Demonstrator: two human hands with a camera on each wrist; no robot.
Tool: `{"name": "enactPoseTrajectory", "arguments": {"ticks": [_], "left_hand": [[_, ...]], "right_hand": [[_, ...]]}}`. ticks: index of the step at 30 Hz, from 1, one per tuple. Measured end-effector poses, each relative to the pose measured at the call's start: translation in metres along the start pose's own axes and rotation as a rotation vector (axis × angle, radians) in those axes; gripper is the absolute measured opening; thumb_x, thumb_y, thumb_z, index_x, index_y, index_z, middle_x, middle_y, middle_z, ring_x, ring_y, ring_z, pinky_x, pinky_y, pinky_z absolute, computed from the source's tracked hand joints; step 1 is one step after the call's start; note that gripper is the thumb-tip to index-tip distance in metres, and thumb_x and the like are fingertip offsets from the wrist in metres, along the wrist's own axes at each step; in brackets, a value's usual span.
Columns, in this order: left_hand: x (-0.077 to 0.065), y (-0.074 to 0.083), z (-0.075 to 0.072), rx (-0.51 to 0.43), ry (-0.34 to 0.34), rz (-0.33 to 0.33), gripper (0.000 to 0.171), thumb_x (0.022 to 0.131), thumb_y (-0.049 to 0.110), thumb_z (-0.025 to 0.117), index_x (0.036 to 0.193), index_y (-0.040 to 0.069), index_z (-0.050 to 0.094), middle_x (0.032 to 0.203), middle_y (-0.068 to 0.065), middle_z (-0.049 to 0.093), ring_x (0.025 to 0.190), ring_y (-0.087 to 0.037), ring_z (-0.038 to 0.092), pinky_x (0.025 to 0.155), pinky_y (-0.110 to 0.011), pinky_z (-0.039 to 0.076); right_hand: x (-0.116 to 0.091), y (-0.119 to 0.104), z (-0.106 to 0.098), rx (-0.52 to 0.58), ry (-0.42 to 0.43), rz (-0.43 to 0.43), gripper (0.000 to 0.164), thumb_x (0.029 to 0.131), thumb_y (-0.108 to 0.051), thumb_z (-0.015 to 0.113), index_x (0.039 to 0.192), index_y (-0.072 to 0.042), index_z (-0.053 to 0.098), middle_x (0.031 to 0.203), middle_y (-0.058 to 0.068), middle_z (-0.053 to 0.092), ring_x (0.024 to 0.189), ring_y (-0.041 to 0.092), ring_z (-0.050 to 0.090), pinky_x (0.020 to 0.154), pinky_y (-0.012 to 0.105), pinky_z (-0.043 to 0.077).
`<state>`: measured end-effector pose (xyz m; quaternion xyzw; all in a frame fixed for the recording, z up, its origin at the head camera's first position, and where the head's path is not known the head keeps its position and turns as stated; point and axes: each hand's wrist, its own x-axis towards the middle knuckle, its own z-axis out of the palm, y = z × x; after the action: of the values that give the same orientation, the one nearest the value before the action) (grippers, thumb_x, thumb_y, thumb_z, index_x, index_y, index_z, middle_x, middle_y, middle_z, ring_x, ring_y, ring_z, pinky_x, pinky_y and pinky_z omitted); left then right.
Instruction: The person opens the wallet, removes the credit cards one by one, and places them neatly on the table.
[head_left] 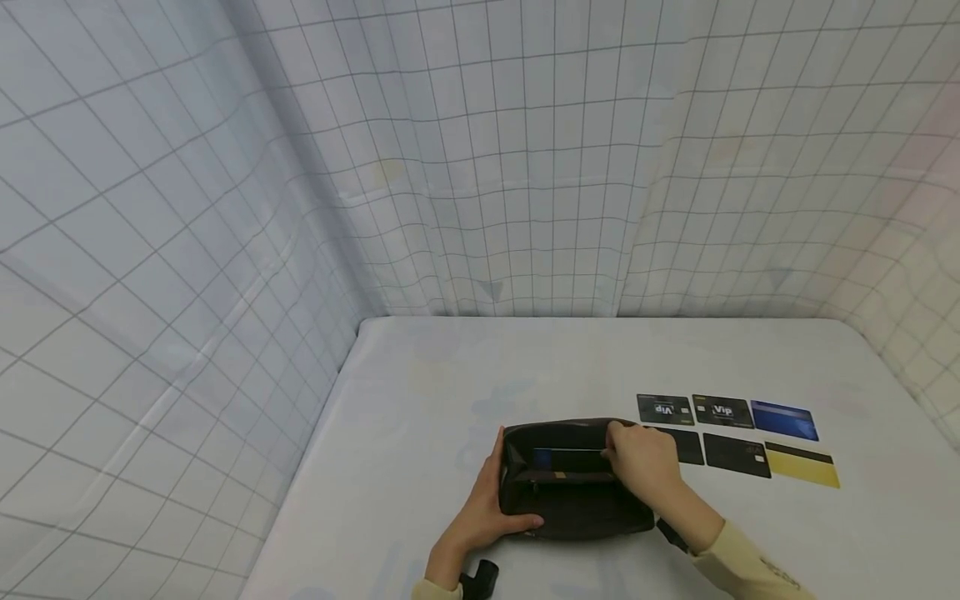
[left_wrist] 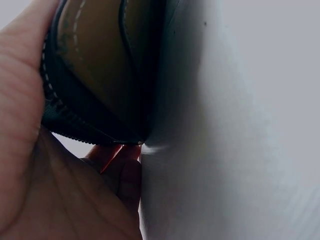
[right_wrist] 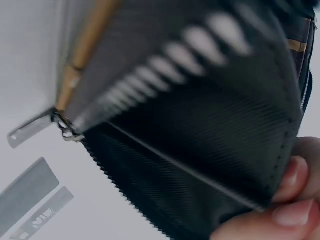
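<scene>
A dark zip-around wallet (head_left: 585, 518) stands spread open on the white table, its inner pockets facing up. My left hand (head_left: 480, 508) grips its left end, thumb over the near panel and fingers around the far side. At the far right edge, my right hand (head_left: 648, 462) pinches the wallet's border. The right wrist view shows the right fingertips (right_wrist: 295, 214) on the edge of a dark panel, with the zip teeth and a metal zip pull (right_wrist: 31, 129) opposite. A blue item (head_left: 542, 457) shows inside a pocket. In the left wrist view, the wallet's tan inside (left_wrist: 100, 45) faces the palm.
Several cards lie in two rows right of the wallet, among them two black Vip cards (head_left: 722, 411), a blue card (head_left: 784, 420) and a yellow card (head_left: 802, 465). The right hand overlaps the nearest black card (head_left: 686, 447). Gridded white cloth walls (head_left: 517, 167) surround the table (head_left: 420, 367).
</scene>
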<state>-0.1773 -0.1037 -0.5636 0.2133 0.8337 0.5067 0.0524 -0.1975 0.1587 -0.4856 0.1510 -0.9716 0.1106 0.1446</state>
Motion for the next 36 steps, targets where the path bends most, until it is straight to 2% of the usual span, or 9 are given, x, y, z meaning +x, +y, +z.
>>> {"name": "enactPoseTrajectory", "arguments": {"ticks": [6,13,18,23,27,36], "left_hand": [[0.000,0.002,-0.003,-0.007,-0.015,-0.007,0.124,0.073,0.035,0.084,0.153,0.025,-0.011,0.153,-0.007,0.017,0.136,-0.032,0.023,0.099,-0.063,0.025],[0.000,0.004,-0.003,0.000,-0.020,0.007,0.125,0.072,0.037,0.084,0.153,0.021,-0.010,0.153,-0.009,0.016,0.136,-0.030,0.024,0.101,-0.061,0.024],[-0.001,0.005,-0.003,-0.016,-0.024,0.001,0.124,0.072,0.037,0.084,0.153,0.025,-0.011,0.153,-0.008,0.015,0.136,-0.030,0.022,0.101,-0.061,0.024],[-0.001,0.005,-0.002,-0.021,-0.027,0.001,0.125,0.072,0.036,0.084,0.153,0.022,-0.010,0.151,-0.009,0.018,0.135,-0.031,0.025,0.100,-0.062,0.024],[0.000,0.006,-0.002,-0.016,-0.027,0.000,0.125,0.072,0.036,0.084,0.153,0.025,-0.011,0.151,-0.009,0.019,0.134,-0.030,0.025,0.101,-0.061,0.024],[-0.001,0.006,-0.003,-0.016,-0.029,-0.009,0.123,0.073,0.037,0.083,0.153,0.025,-0.010,0.151,-0.008,0.018,0.135,-0.030,0.025,0.101,-0.061,0.024]], "right_hand": [[-0.002,0.007,0.001,0.152,-0.041,0.085,0.021,0.073,-0.024,0.083,0.070,-0.021,0.063,0.047,-0.011,0.040,0.041,0.010,0.035,0.038,0.027,0.027],[-0.002,0.011,-0.001,0.303,-0.151,0.162,0.010,0.073,-0.031,0.082,0.075,-0.025,0.074,0.057,-0.014,0.054,0.048,0.008,0.044,0.039,0.028,0.033],[-0.002,0.013,0.004,0.334,-0.138,0.182,0.012,0.074,-0.033,0.081,0.080,-0.023,0.077,0.054,-0.014,0.051,0.045,0.008,0.043,0.038,0.028,0.031],[-0.003,0.013,0.008,0.372,-0.137,0.223,0.016,0.074,-0.036,0.080,0.083,-0.023,0.077,0.052,-0.013,0.049,0.046,0.009,0.044,0.038,0.029,0.031],[-0.002,0.012,0.008,0.391,-0.136,0.241,0.017,0.074,-0.036,0.080,0.085,-0.022,0.077,0.051,-0.013,0.049,0.045,0.010,0.044,0.037,0.028,0.029],[-0.001,0.011,0.004,0.379,-0.158,0.215,0.010,0.074,-0.031,0.081,0.073,-0.025,0.073,0.052,-0.010,0.047,0.045,0.010,0.042,0.039,0.028,0.028]]}}
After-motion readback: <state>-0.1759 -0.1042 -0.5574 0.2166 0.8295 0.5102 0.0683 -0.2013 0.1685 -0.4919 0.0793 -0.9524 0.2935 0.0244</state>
